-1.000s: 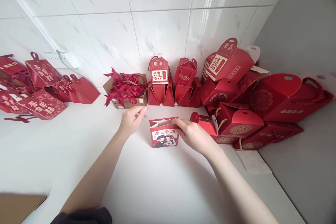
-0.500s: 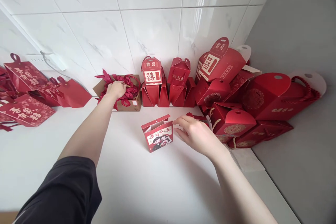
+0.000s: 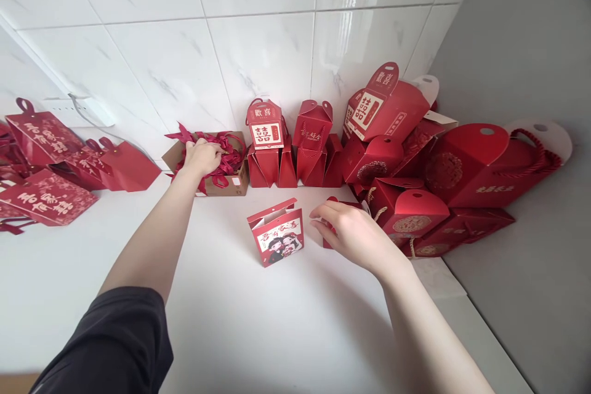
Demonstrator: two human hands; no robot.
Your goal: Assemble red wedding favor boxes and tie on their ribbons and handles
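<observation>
My left hand (image 3: 203, 157) reaches into a small cardboard box (image 3: 226, 187) heaped with dark red ribbons (image 3: 229, 163). Its fingers are curled down onto the ribbons, and the fingertips are mostly hidden among them. A small red gift box (image 3: 281, 235) with a cartoon couple on a white panel stands upright on the white table, its top flaps open. Just right of that gift box my right hand (image 3: 353, 231) hovers, fingers loosely bent and apart, holding nothing. Behind the right hand, partly covered by it, sits another red box (image 3: 329, 242).
Red gift boxes (image 3: 270, 166) stand along the tiled wall, with more red boxes (image 3: 471, 172) piled at the right by a grey panel. Finished-looking red bags with loops (image 3: 44, 197) lie at the left. A cable runs from a wall socket (image 3: 80, 112).
My right hand has drawn slightly away from the couple gift box, leaving a wider gap. My left hand stays in the ribbon box, and the view has shifted a little.
</observation>
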